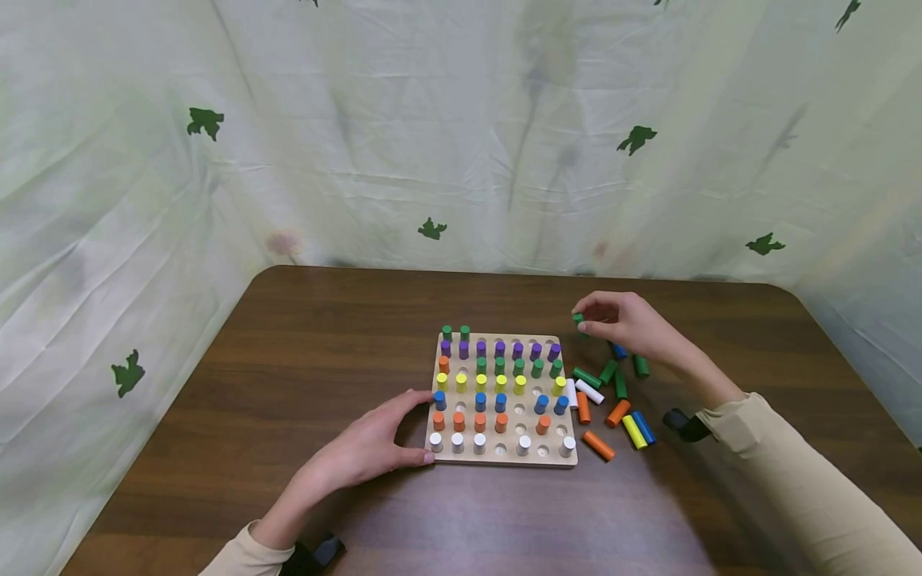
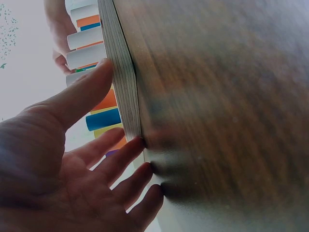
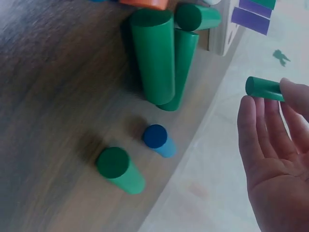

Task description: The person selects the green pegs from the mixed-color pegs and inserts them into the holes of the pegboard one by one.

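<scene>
A wooden pegboard (image 1: 497, 459) lies on the table with rows of coloured pegs upright in its holes. My left hand (image 1: 367, 440) rests at the board's left side, thumb at the near corner and fingertips along the edge, fingers nearly straight in the left wrist view. Beyond the board's right far corner, my right hand (image 1: 625, 324) pinches a green peg (image 3: 263, 88) between thumb and fingertips, above the table. Two green pegs (image 1: 455, 333) stand at the left of the back row. In front of them runs a row of purple pegs (image 1: 500, 349).
Loose pegs lie right of the board: several green ones (image 1: 621, 385), orange ones (image 1: 599, 446), white ones (image 1: 590, 391), a yellow one (image 1: 635, 432) and blue ones (image 1: 644, 428). The brown table (image 1: 324, 344) reaches to a pale cloth (image 1: 461, 144) hanging behind it.
</scene>
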Available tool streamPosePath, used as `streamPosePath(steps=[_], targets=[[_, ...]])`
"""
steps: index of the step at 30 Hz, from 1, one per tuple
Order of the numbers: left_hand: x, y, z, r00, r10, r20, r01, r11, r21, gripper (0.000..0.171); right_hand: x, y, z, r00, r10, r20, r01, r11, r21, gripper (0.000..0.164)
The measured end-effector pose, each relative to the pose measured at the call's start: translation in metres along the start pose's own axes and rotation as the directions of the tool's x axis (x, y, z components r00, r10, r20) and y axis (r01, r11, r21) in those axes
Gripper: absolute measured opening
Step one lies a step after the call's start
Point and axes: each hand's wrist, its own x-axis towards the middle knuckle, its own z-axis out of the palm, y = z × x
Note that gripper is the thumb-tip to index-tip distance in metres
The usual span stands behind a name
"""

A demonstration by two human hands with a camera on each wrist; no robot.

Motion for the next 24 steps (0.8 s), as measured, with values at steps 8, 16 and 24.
streamPosePath(steps=[8, 16, 24], targets=[[-0.001, 0.001, 0.000, 1.000, -0.004, -0.001, 0.004, 1.000, -0.004, 0.077, 0.000, -0.008, -0.001, 0.999, -0.033, -0.007, 0.033, 0.999, 0.025, 0.021], [-0.001, 0.001, 0.000, 1.000, -0.002, -0.002, 0.002, 1.000, -0.001, 0.077, 0.003, -0.018, -0.001, 0.997, -0.070, -0.022, 0.071, 0.996, 0.057, 0.018], [0.000, 0.000, 0.000, 1.000, -0.001, 0.001, 0.001, 1.000, -0.002, 0.077, 0.009, -0.029, 0.001, 0.995, -0.095, -0.014, 0.096, 0.990, 0.101, 0.019]])
